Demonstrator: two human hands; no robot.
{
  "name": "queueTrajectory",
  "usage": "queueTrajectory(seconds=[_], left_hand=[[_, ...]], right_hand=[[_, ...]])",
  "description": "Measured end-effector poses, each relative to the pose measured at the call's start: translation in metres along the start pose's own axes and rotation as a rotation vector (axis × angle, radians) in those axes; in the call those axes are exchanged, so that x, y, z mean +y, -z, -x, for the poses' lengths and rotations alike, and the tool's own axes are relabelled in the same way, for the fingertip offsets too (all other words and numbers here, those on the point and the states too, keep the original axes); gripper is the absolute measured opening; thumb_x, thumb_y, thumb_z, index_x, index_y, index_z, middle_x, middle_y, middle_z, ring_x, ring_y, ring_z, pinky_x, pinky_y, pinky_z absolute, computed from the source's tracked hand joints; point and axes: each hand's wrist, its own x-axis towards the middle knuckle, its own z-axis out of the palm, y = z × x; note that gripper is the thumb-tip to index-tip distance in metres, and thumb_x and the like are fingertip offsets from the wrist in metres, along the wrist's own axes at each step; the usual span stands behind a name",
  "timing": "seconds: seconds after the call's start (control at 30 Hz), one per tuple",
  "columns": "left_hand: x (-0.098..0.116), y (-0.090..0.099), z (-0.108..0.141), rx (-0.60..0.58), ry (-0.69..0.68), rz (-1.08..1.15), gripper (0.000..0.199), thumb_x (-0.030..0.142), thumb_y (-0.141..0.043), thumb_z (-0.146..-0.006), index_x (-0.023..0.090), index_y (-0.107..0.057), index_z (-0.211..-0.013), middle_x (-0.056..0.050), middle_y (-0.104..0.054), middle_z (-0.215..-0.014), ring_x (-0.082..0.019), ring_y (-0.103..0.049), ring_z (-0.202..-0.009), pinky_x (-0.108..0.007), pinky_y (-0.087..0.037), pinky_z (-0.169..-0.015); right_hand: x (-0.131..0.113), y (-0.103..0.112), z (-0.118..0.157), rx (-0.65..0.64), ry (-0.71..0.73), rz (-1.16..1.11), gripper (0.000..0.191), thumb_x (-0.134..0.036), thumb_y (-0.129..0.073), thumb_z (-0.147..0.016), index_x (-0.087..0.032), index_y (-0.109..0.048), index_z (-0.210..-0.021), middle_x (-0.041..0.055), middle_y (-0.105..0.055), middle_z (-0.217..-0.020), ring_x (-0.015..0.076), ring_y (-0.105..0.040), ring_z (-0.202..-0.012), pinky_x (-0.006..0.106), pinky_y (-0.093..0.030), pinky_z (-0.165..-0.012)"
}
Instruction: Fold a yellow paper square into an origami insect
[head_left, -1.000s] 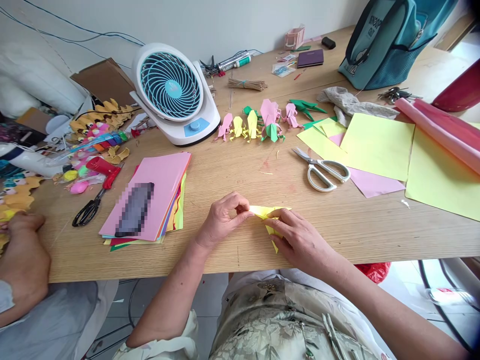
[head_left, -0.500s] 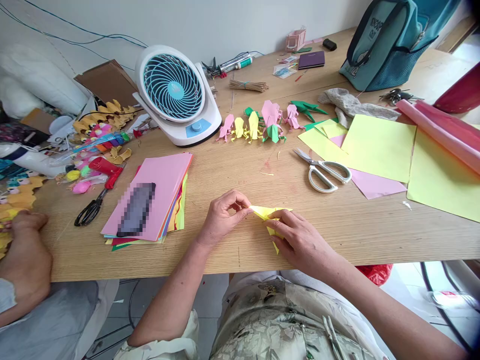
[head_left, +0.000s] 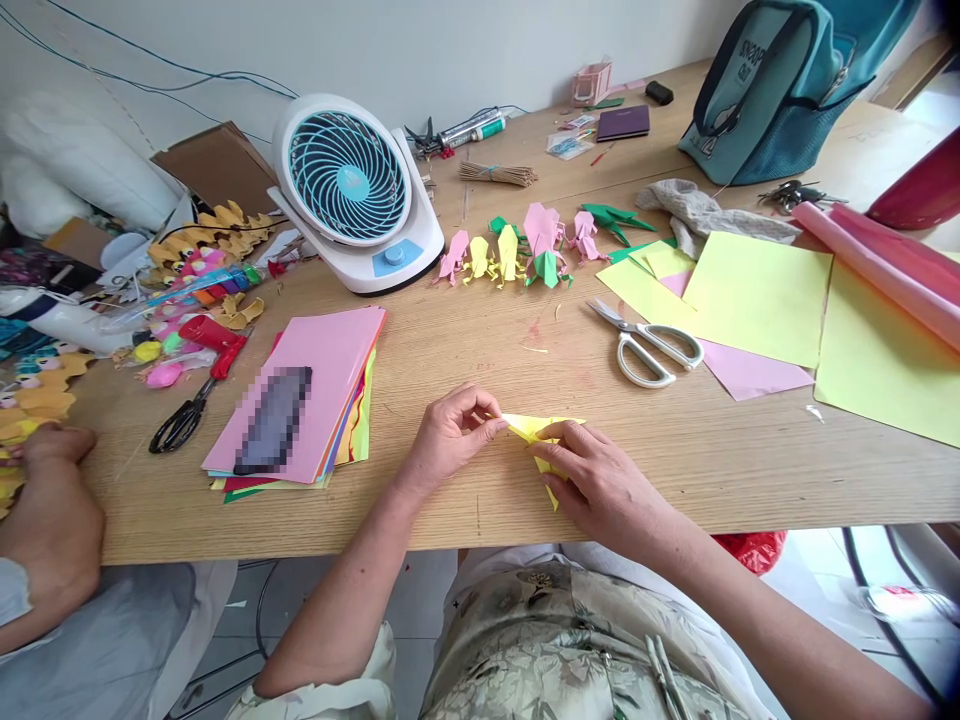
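A folded piece of yellow paper (head_left: 525, 424) lies low over the table's near side, between my two hands. My left hand (head_left: 459, 430) pinches its pointed left tip between thumb and forefinger. On the other side my right hand (head_left: 596, 475) grips the folded body, its fingers covering part of the creases; a yellow point sticks out below them. Beyond my hands stands a row of folded paper figures in pink, yellow (head_left: 508, 255) and green. White-handled scissors (head_left: 652, 345) rest to the right with the blades pointing away to the left.
Left of my hands is a stack of coloured paper (head_left: 315, 350) with a blurred dark object on top. A white fan (head_left: 352, 190) stands behind it. Yellow sheets (head_left: 757, 300) lie at right, near a teal bag (head_left: 772, 100). Another person's arm (head_left: 60, 500) rests at far left.
Almost nothing differs. Both hands keep their hold on the yellow paper in the same place, and the view has shifted very slightly.
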Motion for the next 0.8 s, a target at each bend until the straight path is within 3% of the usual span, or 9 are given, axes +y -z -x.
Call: queueTrajectory(seconds=[0.2, 0.57, 0.8], left_hand=[[0.0019, -0.0015, 0.0015, -0.030, 0.027, 0.072, 0.011, 0.021, -0.062, -0.087, 0.017, -0.054, -0.081, -0.002, -0.061, -0.089, -0.012, -0.060, -0.078, -0.021, -0.050, -0.067], [0.0006, 0.0055, 0.0001, -0.067, 0.113, 0.201, 0.015, 0.028, -0.067, -0.086, 0.016, -0.058, -0.083, -0.002, -0.062, -0.088, -0.009, -0.057, -0.068, -0.021, -0.051, -0.063], [0.0022, 0.0047, 0.0020, 0.010, 0.159, 0.210, 0.018, 0.029, -0.071, -0.082, 0.016, -0.058, -0.080, -0.002, -0.065, -0.086, -0.010, -0.059, -0.067, -0.020, -0.051, -0.056]], right_hand=[[0.0001, 0.0002, 0.0007, -0.007, -0.006, -0.006, 0.020, -0.010, -0.051, -0.089, -0.017, -0.063, -0.104, 0.0127, -0.057, -0.109, 0.0240, -0.054, -0.095, 0.041, -0.049, -0.084], [-0.0008, -0.0001, 0.0009, -0.011, -0.012, 0.000, 0.028, -0.011, -0.051, -0.090, -0.018, -0.063, -0.114, 0.0128, -0.057, -0.113, 0.0242, -0.055, -0.097, 0.041, -0.049, -0.086], [-0.0007, 0.0008, 0.0007, -0.012, -0.010, 0.001, 0.027, -0.011, -0.050, -0.091, -0.017, -0.063, -0.114, 0.0137, -0.057, -0.115, 0.0246, -0.054, -0.097, 0.042, -0.050, -0.085]])
